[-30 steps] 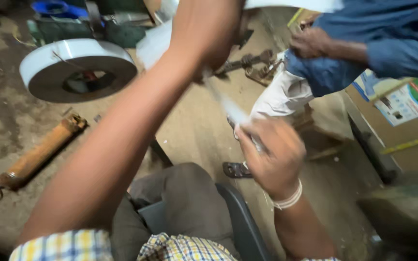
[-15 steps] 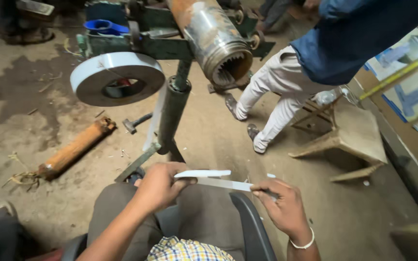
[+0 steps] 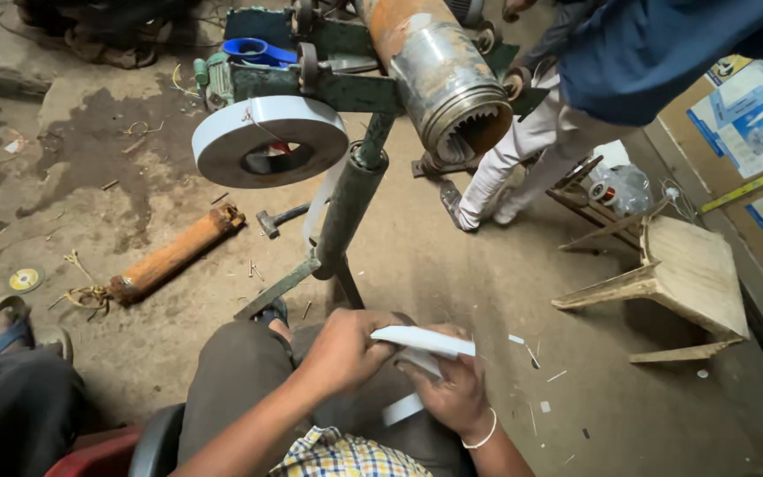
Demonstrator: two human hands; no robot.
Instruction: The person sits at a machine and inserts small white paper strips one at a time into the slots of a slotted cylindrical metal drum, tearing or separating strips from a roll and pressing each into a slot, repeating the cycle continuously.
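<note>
Seen from above, a seated person's left hand and right hand both grip a folded white paper strip over their lap, fingers closed on it. Ahead, a large roll of white tape sits on a green metal stand beside a rusty steel cylinder. At far right, cardboard boxes carry blue and white rectangular labels and a yellow strap. A wooden stool stands near them on the dirt floor.
</note>
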